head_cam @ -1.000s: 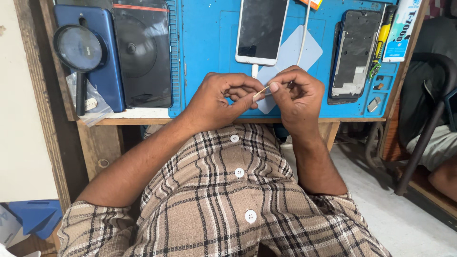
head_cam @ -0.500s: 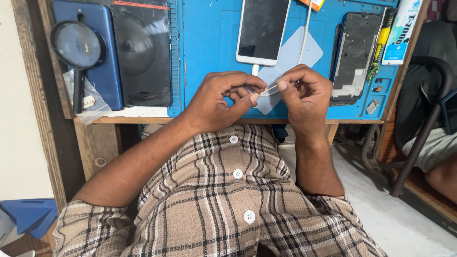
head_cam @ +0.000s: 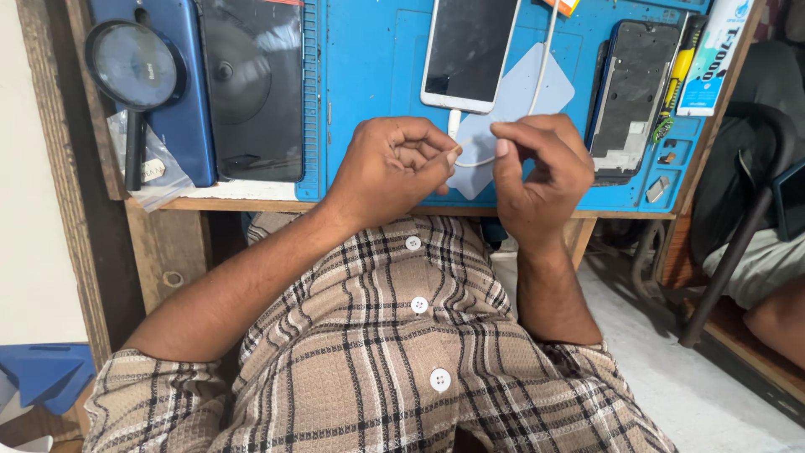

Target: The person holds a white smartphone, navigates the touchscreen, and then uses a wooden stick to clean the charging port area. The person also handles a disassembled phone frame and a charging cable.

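Both hands hover close together over the near edge of the blue work mat [head_cam: 377, 75]. The left hand [head_cam: 394, 168] is curled narrow, thumb pressed to forefinger as if pinching something tiny; whether anything sits in that pinch cannot be told. The right hand [head_cam: 541, 172] is loosely curled, fingertips near the left thumb, and nothing shows in it.

Just beyond the knuckles lies a white phone [head_cam: 470, 50], screen dark and face up, with a white cable [head_cam: 537, 75] plugged into its near end and looping back across the mat. That phone looks assembled. To its right, a dark phone frame [head_cam: 633, 92] lies stripped, so by judgement the repair work is partly done, with that frame unfinished.

At the mat's far right edge stands a long white tube-shaped package [head_cam: 713, 59] with blue lettering, beside a yellow-handled tool [head_cam: 675, 75]. An orange label corner [head_cam: 560, 7] peeks in at the top. On the left sit a black back cover [head_cam: 251, 92], a blue phone body [head_cam: 180, 101], a magnifying glass [head_cam: 134, 67] and a clear plastic bag [head_cam: 155, 172].
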